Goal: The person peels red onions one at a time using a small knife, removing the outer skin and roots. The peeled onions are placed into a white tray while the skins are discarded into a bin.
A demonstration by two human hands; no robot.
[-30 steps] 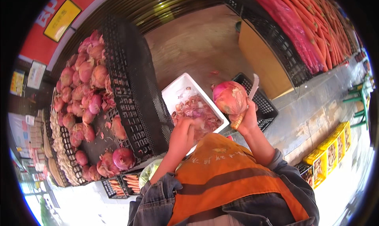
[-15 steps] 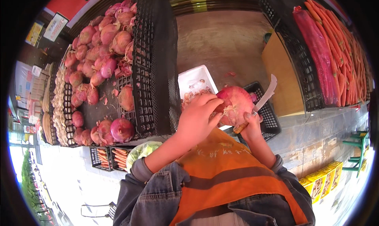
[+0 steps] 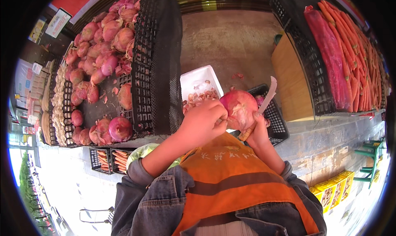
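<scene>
A large red onion (image 3: 239, 108) with pale, partly loosened skin is held up in front of my apron. My right hand (image 3: 259, 132) is closed around the wooden handle of a knife (image 3: 268, 96) and also supports the onion's right side. The curved blade points up and away, beyond the onion. Against the onion's left side, my left hand (image 3: 206, 119) has its fingers curled in a pinch at the skin. Whatever those fingertips hold is hidden. Below the hands stands a white foam box (image 3: 201, 76) with onion skins inside, beside a black plastic basket (image 3: 277, 122).
Red onions (image 3: 97, 50) fill a raised black crate (image 3: 142, 67) on the left, with garlic (image 3: 61, 104) beyond. Carrots (image 3: 354, 58) lie in a crate on the right, above a wooden panel (image 3: 291, 79). Yellow crates (image 3: 334, 190) and a green stool (image 3: 371, 157) stand lower right.
My left fingers, spread over the onion before, have curled into a pinch at its left edge. Onion, knife and right hand appear slightly further left as the view shifts.
</scene>
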